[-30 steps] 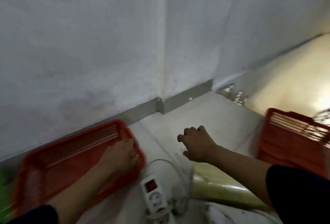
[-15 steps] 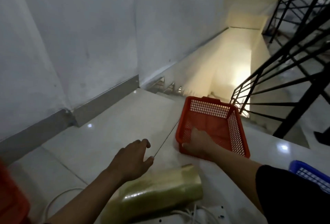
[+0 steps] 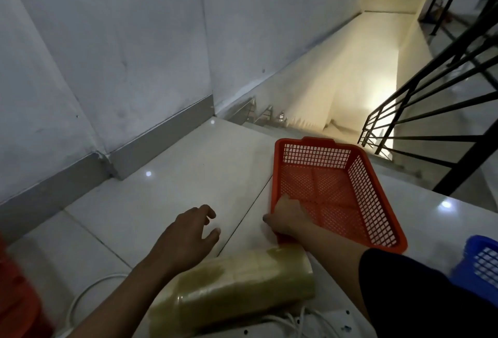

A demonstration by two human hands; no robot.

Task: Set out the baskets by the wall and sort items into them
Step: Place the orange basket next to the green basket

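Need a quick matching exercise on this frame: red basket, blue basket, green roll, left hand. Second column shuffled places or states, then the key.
1. red basket
2. blue basket
3. green roll
4. left hand

A. lies on its side on the floor, nearest the camera
B. fingers loosely spread, holding nothing
C. gripped at its near left corner by the right hand
D. cut off by the right edge of the view

Pairs: 1-C, 2-D, 3-A, 4-B

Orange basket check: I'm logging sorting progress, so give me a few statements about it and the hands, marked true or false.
1. The right hand grips the orange basket at its near left corner. True.
2. The orange basket holds sorted items. False: it is empty.
3. The left hand holds the green roll. False: it holds nothing, fingers loosely spread.
4. A blue basket shows at the right edge. True.
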